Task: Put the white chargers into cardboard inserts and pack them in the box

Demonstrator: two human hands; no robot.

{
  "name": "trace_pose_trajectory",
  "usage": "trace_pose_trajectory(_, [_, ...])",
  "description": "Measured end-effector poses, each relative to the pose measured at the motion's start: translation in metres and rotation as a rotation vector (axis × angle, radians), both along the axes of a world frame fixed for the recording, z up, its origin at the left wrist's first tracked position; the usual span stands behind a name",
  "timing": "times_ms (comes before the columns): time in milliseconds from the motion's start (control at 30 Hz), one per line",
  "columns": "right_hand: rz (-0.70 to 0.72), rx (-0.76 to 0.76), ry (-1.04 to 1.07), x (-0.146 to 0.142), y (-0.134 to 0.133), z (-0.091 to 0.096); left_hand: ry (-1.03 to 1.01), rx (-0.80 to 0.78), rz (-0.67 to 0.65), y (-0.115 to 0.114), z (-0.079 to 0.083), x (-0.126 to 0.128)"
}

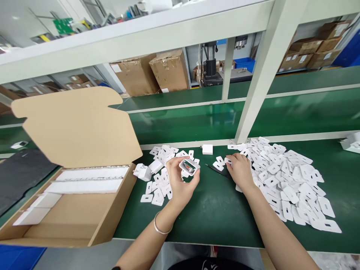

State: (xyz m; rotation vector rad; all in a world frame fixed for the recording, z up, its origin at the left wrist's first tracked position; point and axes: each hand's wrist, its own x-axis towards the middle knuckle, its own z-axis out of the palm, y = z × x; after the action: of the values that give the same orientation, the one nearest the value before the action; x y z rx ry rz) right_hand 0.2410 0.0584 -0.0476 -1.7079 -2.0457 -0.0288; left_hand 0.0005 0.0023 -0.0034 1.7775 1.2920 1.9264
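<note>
My left hand point(180, 180) is closed round a small white charger housing point(189, 166), its open side turned up so the inner parts show. A silver bangle sits on that wrist. My right hand point(239, 170) lies knuckles up at the near-left edge of a big heap of white plastic tabs point(292, 183), with its fingertips pinching one white tab point(227, 160). Black tweezers point(218, 171) lie on the green mat just left of that hand. A smaller heap of white tabs point(160, 180) is under and left of my left hand.
An open cardboard box point(112, 215) with white trays stands at the left, its lid raised. A white charger point(207, 149) and two more point(144, 171) lie on the green bench point(219, 213). A white frame post point(258, 86) rises behind. Cartons stand on the far side.
</note>
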Motion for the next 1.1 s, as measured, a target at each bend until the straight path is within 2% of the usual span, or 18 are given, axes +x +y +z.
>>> trace_pose_trajectory(100, [0.001, 0.017, 0.033, 0.0, 0.001, 0.002, 0.118, 0.052, 0.027, 0.004, -0.011, 0.0])
trace_pose_trajectory(267, [0.074, 0.033, 0.123, -0.009, -0.001, 0.014, 0.153, 0.078, -0.126, 0.009, -0.019, -0.003])
trace_pose_trajectory(367, [0.162, 0.05, 0.293, -0.018, -0.009, 0.026, 0.124, 0.052, -0.2, 0.008, -0.021, -0.002])
trace_pose_trajectory(433, [0.163, 0.033, 0.447, -0.025, -0.017, 0.033, 0.125, -0.023, -0.238, 0.007, -0.024, 0.0])
trace_pose_trajectory(567, [0.091, -0.111, 0.827, -0.035, -0.031, 0.041, 0.242, -0.178, -0.259, 0.004, -0.032, 0.002])
trace_pose_trajectory(700, [0.239, -0.379, 1.16, -0.041, -0.038, 0.044, 0.352, -0.218, -0.253, 0.003, -0.032, 0.0])
trace_pose_trajectory(833, [0.382, -0.499, 1.209, -0.048, -0.041, 0.045, 0.386, -0.243, -0.306, 0.004, -0.03, -0.003])
trace_pose_trajectory(967, [0.391, -0.522, 1.217, -0.054, -0.045, 0.046, 0.367, -0.257, -0.327, 0.003, -0.033, 0.0])
trace_pose_trajectory(1100, [0.38, -0.47, 1.236, -0.059, -0.048, 0.044, 0.334, -0.226, -0.32, 0.001, -0.036, 0.007])
